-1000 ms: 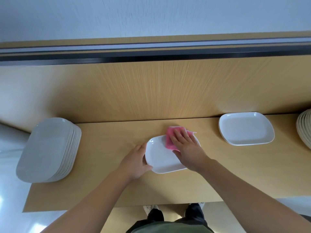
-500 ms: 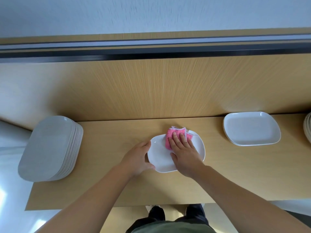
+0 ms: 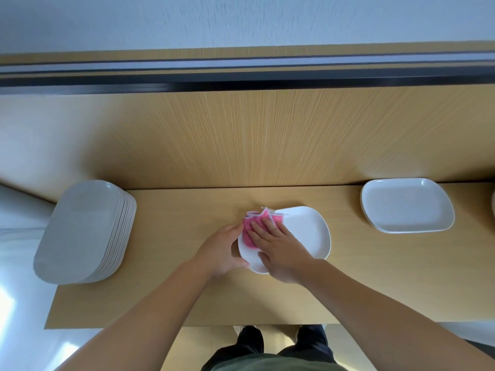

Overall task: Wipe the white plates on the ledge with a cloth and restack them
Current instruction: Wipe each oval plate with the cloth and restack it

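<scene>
Right hand (image 3: pixel 281 253) is flat on the pink cloth (image 3: pixel 261 218), fingers straight, pressing it onto the far-left part of the plate (image 3: pixel 305 234). Left hand (image 3: pixel 219 250) grips that plate's left edge, thumb curled on the near rim. Tall stack (image 3: pixel 80 228) sits well left of the left hand, short stack (image 3: pixel 404 204) well right of the right hand, all on the ledge (image 3: pixel 187 298).

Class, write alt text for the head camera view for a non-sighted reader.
A right hand presses a pink cloth onto a white plate that the left hand steadies on a wooden ledge. A tall plate stack stands left, a short stack right.
</scene>
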{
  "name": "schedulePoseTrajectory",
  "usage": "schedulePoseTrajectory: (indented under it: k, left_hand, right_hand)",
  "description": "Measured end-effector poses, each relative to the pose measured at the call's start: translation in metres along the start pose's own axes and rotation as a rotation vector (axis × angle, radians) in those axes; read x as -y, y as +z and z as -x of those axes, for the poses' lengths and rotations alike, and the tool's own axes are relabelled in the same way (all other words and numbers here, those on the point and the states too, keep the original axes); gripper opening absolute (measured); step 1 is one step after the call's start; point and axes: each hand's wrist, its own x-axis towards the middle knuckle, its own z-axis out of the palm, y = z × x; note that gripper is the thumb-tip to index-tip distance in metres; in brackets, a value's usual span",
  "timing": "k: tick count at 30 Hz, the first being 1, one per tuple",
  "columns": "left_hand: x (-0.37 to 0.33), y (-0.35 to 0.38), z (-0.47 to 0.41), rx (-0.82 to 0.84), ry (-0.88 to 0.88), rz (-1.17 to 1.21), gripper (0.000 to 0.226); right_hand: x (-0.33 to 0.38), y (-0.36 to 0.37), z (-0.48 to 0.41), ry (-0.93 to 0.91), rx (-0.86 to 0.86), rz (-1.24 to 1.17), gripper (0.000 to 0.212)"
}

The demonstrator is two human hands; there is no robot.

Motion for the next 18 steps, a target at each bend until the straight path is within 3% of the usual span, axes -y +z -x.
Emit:
schedulePoseTrajectory:
  k: [6, 10, 18]
  left_hand:
    - [0.004, 0.001, -0.003, 0.023, -0.023, -0.049, 0.100]
    - [0.005, 0.001, -0.003, 0.001, 0.003, -0.058, 0.099]
    - [0.006, -0.002, -0.001, -0.006, 0.078, -0.162, 0.100]
  right_hand:
    - [-0.001, -0.006, 0.002, -0.054, 0.054, -0.012, 0.084]
    - [-0.001, -0.009, 0.003, -0.066, 0.099, -0.031, 0.066]
    - [0.003, -0.006, 0.015, -0.141, 0.133, -0.100, 0.070]
